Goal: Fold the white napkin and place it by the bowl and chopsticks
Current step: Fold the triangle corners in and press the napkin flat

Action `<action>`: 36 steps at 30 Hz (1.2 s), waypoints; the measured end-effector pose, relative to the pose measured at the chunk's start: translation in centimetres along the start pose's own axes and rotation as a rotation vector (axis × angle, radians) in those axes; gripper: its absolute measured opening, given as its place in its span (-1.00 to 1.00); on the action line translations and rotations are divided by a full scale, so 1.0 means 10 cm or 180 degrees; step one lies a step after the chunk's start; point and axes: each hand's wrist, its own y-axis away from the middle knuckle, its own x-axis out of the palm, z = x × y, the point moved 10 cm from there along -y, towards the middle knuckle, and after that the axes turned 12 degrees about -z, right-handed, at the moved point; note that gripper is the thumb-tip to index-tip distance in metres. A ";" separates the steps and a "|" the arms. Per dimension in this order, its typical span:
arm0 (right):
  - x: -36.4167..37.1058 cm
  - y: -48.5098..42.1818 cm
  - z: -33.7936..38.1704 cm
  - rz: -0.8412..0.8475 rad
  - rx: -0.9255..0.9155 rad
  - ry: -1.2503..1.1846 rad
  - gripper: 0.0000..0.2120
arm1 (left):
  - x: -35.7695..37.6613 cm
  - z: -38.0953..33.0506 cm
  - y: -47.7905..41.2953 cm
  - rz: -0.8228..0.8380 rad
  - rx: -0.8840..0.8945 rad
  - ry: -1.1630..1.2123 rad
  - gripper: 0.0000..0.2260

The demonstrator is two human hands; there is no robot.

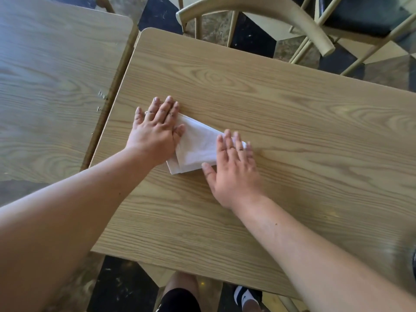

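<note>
A white napkin (195, 147), folded into a narrow strip, lies flat on the wooden table (281, 113). My left hand (156, 129) rests palm down on its left end, fingers spread and flat. My right hand (234, 167) lies palm down over its right end, fingers spread. Both hands press on the napkin and neither grips it. The napkin's two ends are hidden under my hands. No bowl or chopsticks are in view.
A second wooden table (56, 75) stands close on the left, with a narrow gap between the two. A tan chair (258, 16) stands beyond the far edge. My leg and a shoe (246, 296) show below the near edge.
</note>
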 end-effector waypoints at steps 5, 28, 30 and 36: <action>0.10 0.03 0.74 0.0095 -0.0724 -0.0174 -0.26 | 0.03 0.03 0.01 0.0001 -0.0033 0.0054 -0.37; -0.41 0.10 -0.54 -0.0365 0.0060 -0.0542 -0.40 | -0.13 -0.18 0.73 0.0959 -0.1044 0.0870 -0.80; -0.52 0.29 -0.41 -0.0554 -0.0280 -0.0616 -0.40 | 0.03 -0.29 1.01 0.1385 -0.1421 0.1519 -0.87; -0.20 1.09 -0.26 0.0349 -0.0844 -0.0291 -0.10 | 0.33 -0.88 1.74 0.2132 -0.2483 0.3179 -0.91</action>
